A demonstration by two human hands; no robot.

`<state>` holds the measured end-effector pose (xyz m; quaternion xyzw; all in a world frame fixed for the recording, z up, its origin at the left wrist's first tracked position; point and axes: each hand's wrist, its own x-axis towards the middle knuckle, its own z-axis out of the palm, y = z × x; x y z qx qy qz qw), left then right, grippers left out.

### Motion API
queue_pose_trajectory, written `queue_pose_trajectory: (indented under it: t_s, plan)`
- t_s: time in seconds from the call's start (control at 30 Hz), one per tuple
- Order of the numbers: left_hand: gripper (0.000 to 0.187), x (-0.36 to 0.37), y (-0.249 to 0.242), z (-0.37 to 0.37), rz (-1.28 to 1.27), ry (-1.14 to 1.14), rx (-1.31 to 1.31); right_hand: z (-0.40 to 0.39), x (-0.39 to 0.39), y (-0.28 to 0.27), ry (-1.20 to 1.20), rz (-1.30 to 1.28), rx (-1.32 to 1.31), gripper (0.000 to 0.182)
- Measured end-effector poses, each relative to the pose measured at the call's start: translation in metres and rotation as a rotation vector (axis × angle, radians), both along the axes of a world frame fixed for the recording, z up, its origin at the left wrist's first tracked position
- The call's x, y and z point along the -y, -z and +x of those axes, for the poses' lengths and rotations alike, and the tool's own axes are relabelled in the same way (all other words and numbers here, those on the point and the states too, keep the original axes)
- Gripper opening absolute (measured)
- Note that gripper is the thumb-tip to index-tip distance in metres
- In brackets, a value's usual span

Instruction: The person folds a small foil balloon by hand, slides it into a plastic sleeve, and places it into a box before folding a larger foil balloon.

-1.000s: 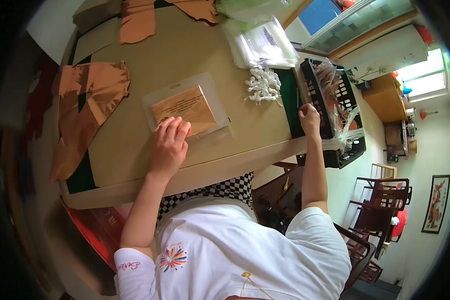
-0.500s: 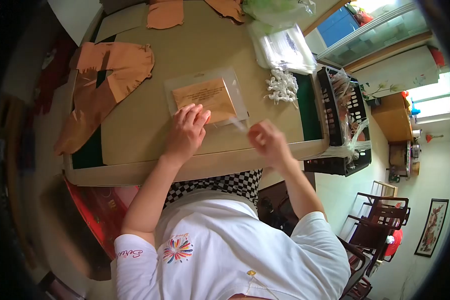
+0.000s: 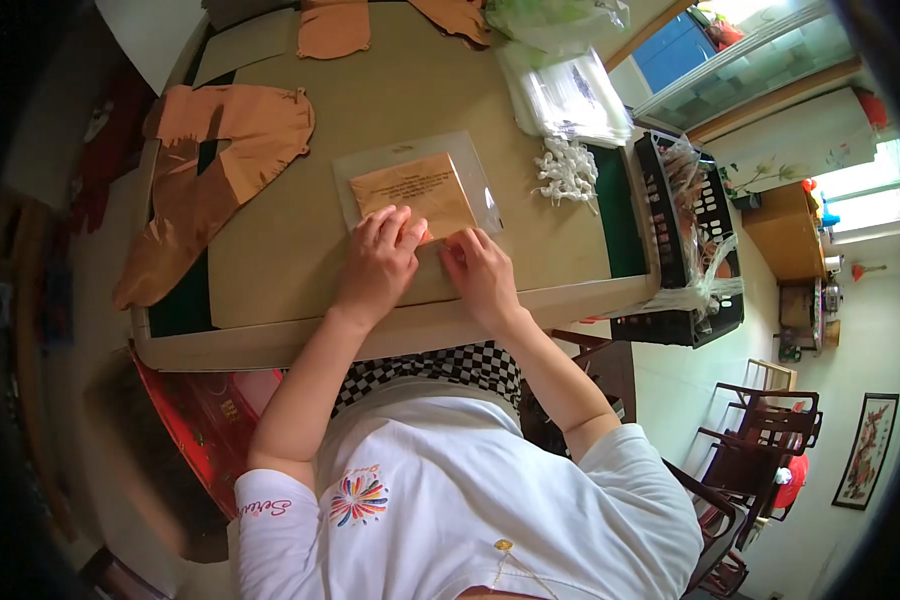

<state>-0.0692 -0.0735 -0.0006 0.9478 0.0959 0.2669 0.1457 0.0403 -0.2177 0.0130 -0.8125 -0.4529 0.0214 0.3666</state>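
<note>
A folded orange-brown packet with printed lines lies on a clear plastic sleeve on the table. My left hand rests on the packet's lower left part, its fingers close together and pressed down on it. At the packet's lower right corner is my right hand, thumb and fingers pinched together at the edge. Whatever may be between those fingertips is too small to make out.
Orange foil-like pieces spread over the table at left, more at the far edge. A stack of clear bags and a white tangled bundle lie at right. A black crate stands beside the table.
My right hand has moved left, from beside the sleeve to the packet's lower right corner. The white strip blurred near it earlier no longer shows. My left hand stays on the packet.
</note>
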Motion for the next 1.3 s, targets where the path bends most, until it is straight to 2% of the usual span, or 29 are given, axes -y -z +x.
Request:
queue_pose_trajectory:
  t_s: [0.27,0.37,0.47,0.57,0.67,0.77,0.87,0.97,1.07,1.17,1.3]
  plan:
    - [0.033,0.001,0.003,0.000,0.013,0.004,0.041,0.009,0.066,-0.021,0.218,-0.143,-0.059,0.009]
    - [0.031,0.002,0.002,0.000,-0.008,0.035,0.052,0.016,0.054,-0.019,0.221,-0.069,-0.079,0.010]
    - [0.029,0.001,0.001,-0.001,0.003,0.035,0.038,0.028,0.031,-0.005,0.165,0.020,-0.013,0.010]
    - [0.028,0.000,-0.002,-0.002,-0.001,0.011,0.020,0.026,0.023,-0.012,0.182,0.135,-0.039,0.009]
    - [0.028,0.001,-0.002,-0.002,-0.022,-0.003,0.012,0.023,0.042,-0.012,0.147,0.076,-0.080,0.019]
    - [0.028,0.001,0.001,-0.001,-0.062,-0.001,0.016,0.026,0.056,-0.007,0.004,0.041,0.127,0.033]
    - [0.029,0.000,-0.001,-0.001,-0.086,0.013,-0.002,0.021,0.053,-0.011,-0.018,-0.036,0.131,0.042]
    - [0.030,-0.001,-0.004,-0.001,-0.090,0.018,-0.006,0.021,0.049,-0.013,-0.005,-0.063,0.169,0.044]
    - [0.031,-0.002,-0.002,-0.001,-0.109,0.024,0.002,0.025,0.055,-0.004,0.004,0.055,0.022,0.044]
    - [0.031,-0.002,-0.002,-0.003,-0.127,0.024,0.001,0.040,0.049,-0.011,0.134,0.065,0.051,0.046]
    - [0.031,-0.004,-0.002,-0.001,-0.131,0.041,-0.015,0.052,0.022,-0.008,-0.013,-0.081,0.262,0.041]
